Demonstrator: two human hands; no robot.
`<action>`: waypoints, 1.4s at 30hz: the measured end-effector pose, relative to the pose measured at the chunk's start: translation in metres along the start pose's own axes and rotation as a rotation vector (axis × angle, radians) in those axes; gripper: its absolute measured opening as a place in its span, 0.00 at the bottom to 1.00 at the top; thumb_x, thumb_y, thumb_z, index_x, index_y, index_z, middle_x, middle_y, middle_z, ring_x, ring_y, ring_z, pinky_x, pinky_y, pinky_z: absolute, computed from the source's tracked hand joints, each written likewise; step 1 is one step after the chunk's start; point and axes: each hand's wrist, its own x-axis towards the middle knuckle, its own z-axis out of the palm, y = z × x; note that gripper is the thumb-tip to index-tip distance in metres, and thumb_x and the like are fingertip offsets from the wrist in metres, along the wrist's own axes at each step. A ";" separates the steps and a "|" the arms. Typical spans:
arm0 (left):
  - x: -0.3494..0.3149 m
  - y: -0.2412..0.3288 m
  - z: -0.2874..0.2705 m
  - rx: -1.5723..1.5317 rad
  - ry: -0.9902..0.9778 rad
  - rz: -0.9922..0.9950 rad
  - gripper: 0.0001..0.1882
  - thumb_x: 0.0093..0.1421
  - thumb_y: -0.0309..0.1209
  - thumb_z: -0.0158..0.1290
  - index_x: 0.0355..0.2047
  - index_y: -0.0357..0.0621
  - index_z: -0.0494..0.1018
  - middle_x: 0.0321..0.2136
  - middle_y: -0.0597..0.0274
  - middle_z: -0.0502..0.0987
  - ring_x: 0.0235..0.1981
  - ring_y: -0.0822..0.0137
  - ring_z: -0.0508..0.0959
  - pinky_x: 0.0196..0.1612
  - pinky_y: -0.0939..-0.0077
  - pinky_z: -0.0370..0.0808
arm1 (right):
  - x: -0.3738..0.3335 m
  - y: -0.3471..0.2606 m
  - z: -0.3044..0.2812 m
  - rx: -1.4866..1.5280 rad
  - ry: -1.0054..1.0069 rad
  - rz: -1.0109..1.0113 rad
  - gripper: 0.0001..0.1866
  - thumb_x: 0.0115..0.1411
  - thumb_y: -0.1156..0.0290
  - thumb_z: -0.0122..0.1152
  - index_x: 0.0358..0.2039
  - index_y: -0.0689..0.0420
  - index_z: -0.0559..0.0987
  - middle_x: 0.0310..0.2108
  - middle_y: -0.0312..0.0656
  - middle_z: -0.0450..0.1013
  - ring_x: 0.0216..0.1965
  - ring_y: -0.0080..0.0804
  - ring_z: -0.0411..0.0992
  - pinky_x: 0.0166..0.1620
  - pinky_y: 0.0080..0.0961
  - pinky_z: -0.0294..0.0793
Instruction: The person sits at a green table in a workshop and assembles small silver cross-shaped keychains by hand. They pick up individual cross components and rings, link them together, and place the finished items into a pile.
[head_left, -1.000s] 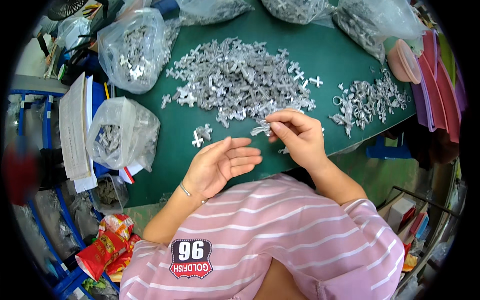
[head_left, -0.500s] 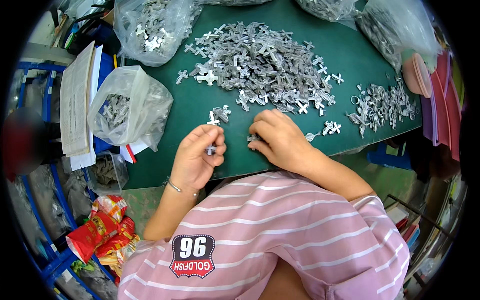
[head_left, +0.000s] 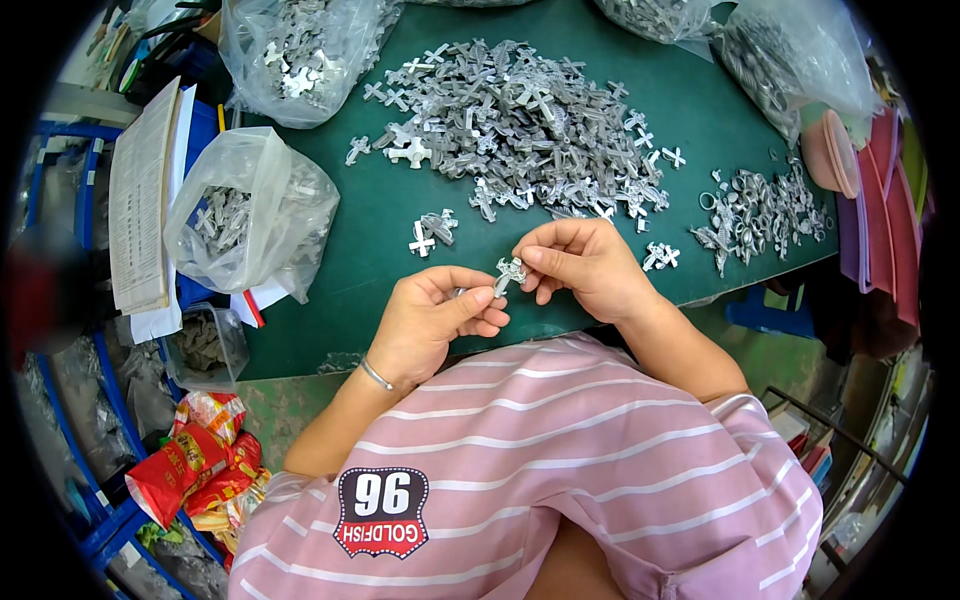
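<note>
Just above the table's near edge, a small silvery metal cross [head_left: 509,273] is pinched between the fingertips of my left hand [head_left: 435,318] and my right hand [head_left: 590,268]. Another bit of grey metal shows among the curled fingers of my left hand, too small to name. Beyond my hands spreads a big heap of grey metal crosses [head_left: 530,130]. A few loose crosses [head_left: 424,238] lie in front of the heap on the left, and a small cluster of crosses [head_left: 661,257] lies to the right of my right hand.
On the green table [head_left: 390,45], an open plastic bag [head_left: 305,225] of metal pieces stands at left, with a fuller bag [head_left: 350,85] behind it. Metal rings and pieces [head_left: 765,215] are piled at right. A plastic tub [head_left: 207,350] sits by the left edge.
My hands were apart and have come together. My left hand has moved right and my right hand has turned upward, both now on one cross.
</note>
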 end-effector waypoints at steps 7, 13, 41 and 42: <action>-0.002 0.002 -0.001 0.016 0.000 0.018 0.08 0.56 0.23 0.51 0.35 0.32 0.71 0.29 0.52 0.76 0.27 0.67 0.78 0.30 0.80 0.77 | -0.001 -0.004 0.002 0.001 0.000 0.021 0.07 0.55 0.75 0.56 0.32 0.66 0.76 0.23 0.41 0.73 0.23 0.23 0.72 0.23 0.15 0.73; 0.001 0.000 -0.001 -0.049 0.018 0.003 0.09 0.58 0.26 0.48 0.36 0.33 0.70 0.31 0.55 0.75 0.30 0.67 0.78 0.32 0.78 0.78 | -0.005 0.001 0.007 -0.390 -0.144 -0.446 0.05 0.52 0.76 0.58 0.29 0.63 0.77 0.27 0.39 0.74 0.28 0.22 0.71 0.28 0.17 0.70; -0.004 0.004 -0.018 -0.097 0.006 0.002 0.06 0.56 0.26 0.50 0.34 0.38 0.69 0.28 0.60 0.73 0.26 0.72 0.75 0.23 0.82 0.73 | 0.016 -0.013 0.010 -1.411 -0.042 -0.804 0.08 0.43 0.79 0.55 0.27 0.63 0.72 0.32 0.44 0.67 0.34 0.41 0.67 0.35 0.30 0.70; -0.004 0.002 -0.019 -0.097 -0.002 0.006 0.06 0.57 0.25 0.50 0.35 0.37 0.69 0.28 0.60 0.73 0.27 0.71 0.75 0.24 0.82 0.74 | 0.016 -0.014 0.009 -1.380 -0.042 -0.811 0.08 0.43 0.80 0.55 0.28 0.63 0.72 0.31 0.44 0.67 0.33 0.42 0.67 0.35 0.30 0.71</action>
